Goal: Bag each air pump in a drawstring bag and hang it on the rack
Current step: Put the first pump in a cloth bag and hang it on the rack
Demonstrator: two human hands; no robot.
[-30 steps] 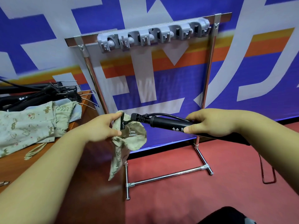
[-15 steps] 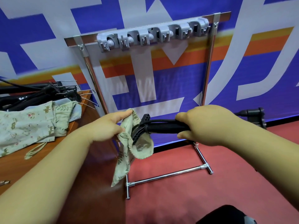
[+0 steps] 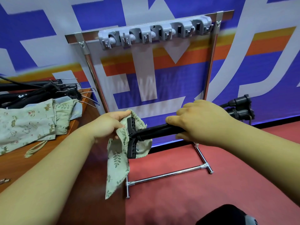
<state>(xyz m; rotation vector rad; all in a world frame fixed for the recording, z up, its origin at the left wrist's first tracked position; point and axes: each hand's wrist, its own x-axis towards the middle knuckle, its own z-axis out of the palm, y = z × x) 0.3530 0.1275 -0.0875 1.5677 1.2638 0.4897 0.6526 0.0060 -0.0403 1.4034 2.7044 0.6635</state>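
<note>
Head view, looking down past both forearms. The left hand (image 3: pixel 107 125) pinches the rim of a leaf-printed drawstring bag (image 3: pixel 118 159), holding its mouth open. The rest of the cloth hangs limp below that hand. The right hand (image 3: pixel 199 122) is wrapped around the black barrel of an air pump (image 3: pixel 155 131), just right of the bag, and aims its T-shaped end (image 3: pixel 131 138) at the mouth (how far inside it sits cannot be told). Beyond both hands stands the rack (image 3: pixel 154 32), nothing hanging from its grey hooks. Left of the left hand, more bags (image 3: pixel 27 120) and pumps (image 3: pixel 40 93) lie on a wooden table (image 3: pixel 14 166). The step in hand looks like bagging. Next, the crossbar probably needs tilting to clear the rim, then the bag drawn along the barrel.
</note>
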